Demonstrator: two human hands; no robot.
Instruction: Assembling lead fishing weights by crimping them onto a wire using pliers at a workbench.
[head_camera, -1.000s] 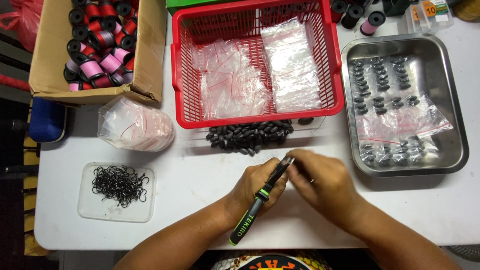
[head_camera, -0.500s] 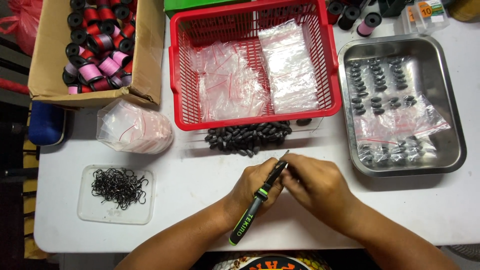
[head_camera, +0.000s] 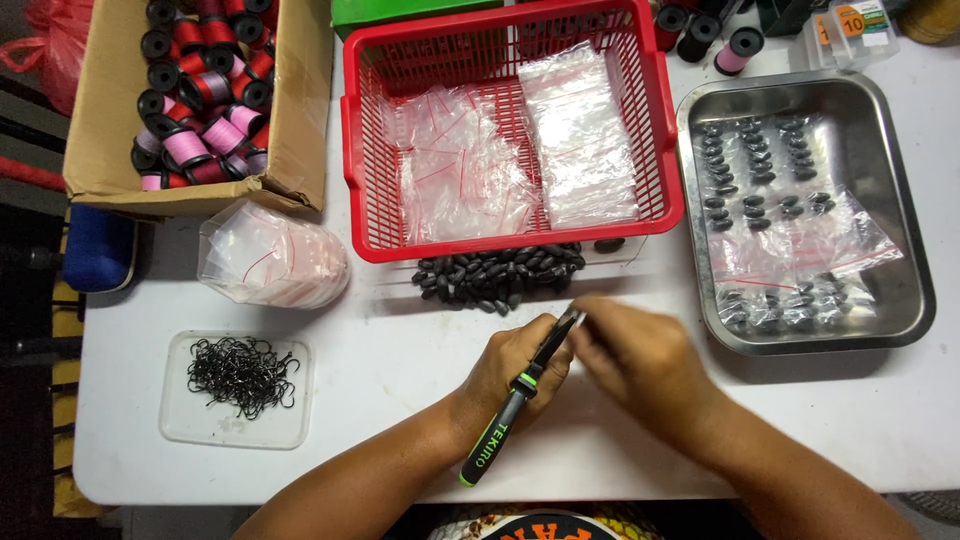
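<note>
On the white table (head_camera: 400, 380), the red plastic basket (head_camera: 660, 150) holds clear plastic bags (head_camera: 580, 140) (dark oval weights (head_camera: 500, 275) heaped just before it), cardboard spool box (head_camera: 110, 150) to its left, steel tray (head_camera: 900, 200) to its right.

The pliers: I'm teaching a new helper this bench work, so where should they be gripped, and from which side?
Probably by the black and green handles, as the left hand does on the pliers. The handles trail back toward the person at the near table edge, while the slim metal tip points away, meeting the right hand. Coming from the near left side keeps the tip free.
</note>
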